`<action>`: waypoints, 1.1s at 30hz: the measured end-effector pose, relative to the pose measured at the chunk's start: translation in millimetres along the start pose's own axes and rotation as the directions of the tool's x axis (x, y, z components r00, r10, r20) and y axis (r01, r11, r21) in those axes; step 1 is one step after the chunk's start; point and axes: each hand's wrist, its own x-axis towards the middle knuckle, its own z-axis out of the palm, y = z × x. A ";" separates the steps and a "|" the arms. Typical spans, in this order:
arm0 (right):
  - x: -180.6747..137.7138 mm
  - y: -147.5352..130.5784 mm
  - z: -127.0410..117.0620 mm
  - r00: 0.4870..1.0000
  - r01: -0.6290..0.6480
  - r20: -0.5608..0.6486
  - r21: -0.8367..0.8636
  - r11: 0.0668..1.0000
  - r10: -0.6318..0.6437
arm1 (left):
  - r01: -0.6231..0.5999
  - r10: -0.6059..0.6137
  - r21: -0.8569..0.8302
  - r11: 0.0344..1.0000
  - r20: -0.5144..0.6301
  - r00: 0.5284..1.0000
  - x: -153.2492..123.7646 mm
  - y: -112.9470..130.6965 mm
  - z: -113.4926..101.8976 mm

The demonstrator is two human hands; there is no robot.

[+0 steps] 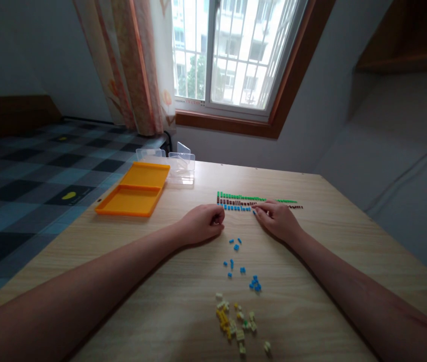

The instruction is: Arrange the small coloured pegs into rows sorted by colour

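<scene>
Row of blue toy bricks [232, 207], far on wooden table [160, 306]: likely light, stiff; pinch by sides. Right hand [275, 219] at row's right end, pinch unclear; left hand [201, 221] curled, contents hidden.

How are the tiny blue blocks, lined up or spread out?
Both: some blue blocks form a row beside the right hand; others lie loose on the table.

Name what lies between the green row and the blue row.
In the head view, a brown row lies between the green row and the blue row.
</scene>
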 end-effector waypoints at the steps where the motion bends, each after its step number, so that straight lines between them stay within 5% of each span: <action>1: -0.5 1.0 -0.6 1.000 0.004 -0.006 0.009 1.000 -0.003 | 0.001 -0.001 0.001 1.000 0.003 1.000 -0.1 0.0 0.0; 33: 8.2 4.3 6.7 0.999 0.027 -0.019 -0.049 0.998 -0.028 | -0.004 0.003 0.017 1.000 0.011 1.000 1.7 -4.0 1.4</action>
